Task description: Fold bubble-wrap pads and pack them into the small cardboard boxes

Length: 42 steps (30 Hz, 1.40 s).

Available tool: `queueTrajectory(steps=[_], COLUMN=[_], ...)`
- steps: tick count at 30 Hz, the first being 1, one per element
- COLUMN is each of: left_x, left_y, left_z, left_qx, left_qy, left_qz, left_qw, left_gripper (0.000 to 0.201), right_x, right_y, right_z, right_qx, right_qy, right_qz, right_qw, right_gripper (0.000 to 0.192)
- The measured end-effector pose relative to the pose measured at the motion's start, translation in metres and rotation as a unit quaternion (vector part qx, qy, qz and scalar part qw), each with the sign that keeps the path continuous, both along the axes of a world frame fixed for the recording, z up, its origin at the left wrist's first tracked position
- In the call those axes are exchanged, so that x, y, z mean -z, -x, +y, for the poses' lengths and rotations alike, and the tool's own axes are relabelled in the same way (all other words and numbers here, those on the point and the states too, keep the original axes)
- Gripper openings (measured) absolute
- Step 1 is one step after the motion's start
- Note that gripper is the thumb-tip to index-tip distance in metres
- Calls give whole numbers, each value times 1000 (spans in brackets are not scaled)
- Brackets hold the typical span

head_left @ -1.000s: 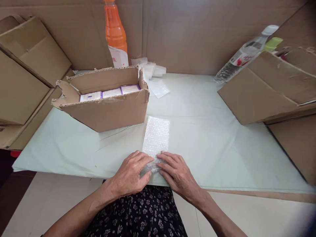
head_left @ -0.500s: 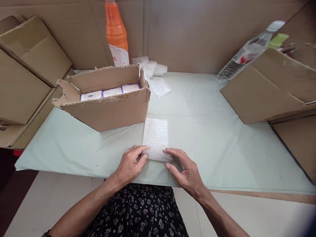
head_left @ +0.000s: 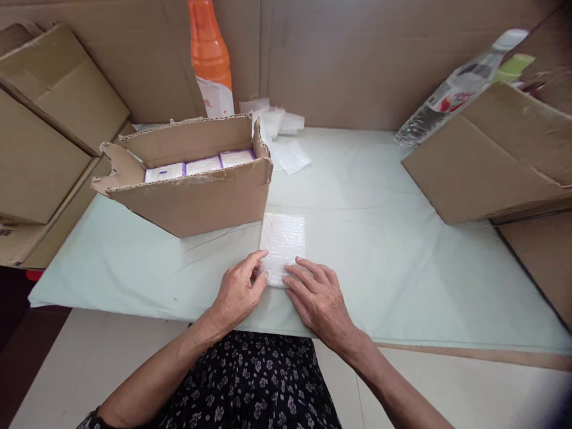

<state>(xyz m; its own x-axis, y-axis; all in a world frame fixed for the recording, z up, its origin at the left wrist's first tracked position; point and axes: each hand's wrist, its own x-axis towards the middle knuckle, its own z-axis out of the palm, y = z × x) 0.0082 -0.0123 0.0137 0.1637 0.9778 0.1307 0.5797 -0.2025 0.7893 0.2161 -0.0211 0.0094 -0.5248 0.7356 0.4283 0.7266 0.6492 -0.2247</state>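
A rectangular piece of clear bubble wrap (head_left: 283, 234) lies flat on the pale green cloth close to the front of the table. At its lower left edge, my left hand (head_left: 239, 286) has its fingers curled, with the index fingertip and thumb tip gripping that edge. My right hand (head_left: 319, 298) lies palm down with fingers stretched out, the fingertips on the lower right part of the bubble wrap. Whether anything is inside the wrap cannot be made out.
An open cardboard box (head_left: 192, 202) holding white packs with purple edges stands behind left. More bubble wrap pieces (head_left: 290, 156) lie behind. An orange bottle (head_left: 211, 56) stands at the back wall; a clear bottle (head_left: 447, 98) leans by a right-hand carton (head_left: 487, 155). Cartons (head_left: 40, 137) stack left.
My right hand has moved left and turned palm down onto the bubble wrap, its thumb now tucked out of sight. My left fingertips have shifted slightly up along the edge.
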Motion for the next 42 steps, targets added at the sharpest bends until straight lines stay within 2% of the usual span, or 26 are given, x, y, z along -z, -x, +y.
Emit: queueTrajectory(steps=[4, 7, 13, 21, 27, 32, 38, 42], left_x=[6, 10, 10, 6, 10, 10, 13, 14], left_y=[2, 6, 9, 10, 8, 4, 2, 2], left_z=[-8, -12, -9, -9, 1, 8, 8, 4], left_qx=[4, 16, 49, 94, 64, 35, 25, 21], left_qy=[-121, -168, -174, -158, -143, -145, -163, -187], left_qz=[22, 71, 111, 54, 46, 54, 62, 77], left_qw=[992, 983, 977, 981, 987, 987, 984, 979], left_gripper=[38, 37, 26, 25, 23, 25, 22, 25], right_x=[6, 5, 4, 2, 1, 0, 4, 8], right_y=[0, 1, 4, 3, 4, 2, 1, 3], right_z=[6, 7, 10, 13, 13, 9, 11, 14], right_qx=[3, -3, -9, -10, 14, 46, 26, 29], right_qy=[7, 9, 3, 40, 44, -12, -11, -8], right_qz=[12, 22, 47, 121, 127, 118, 33, 21], right_qw=[1000, 1000, 999, 992, 991, 992, 999, 999], right_gripper=[20, 22, 23, 21, 23, 25, 21, 17])
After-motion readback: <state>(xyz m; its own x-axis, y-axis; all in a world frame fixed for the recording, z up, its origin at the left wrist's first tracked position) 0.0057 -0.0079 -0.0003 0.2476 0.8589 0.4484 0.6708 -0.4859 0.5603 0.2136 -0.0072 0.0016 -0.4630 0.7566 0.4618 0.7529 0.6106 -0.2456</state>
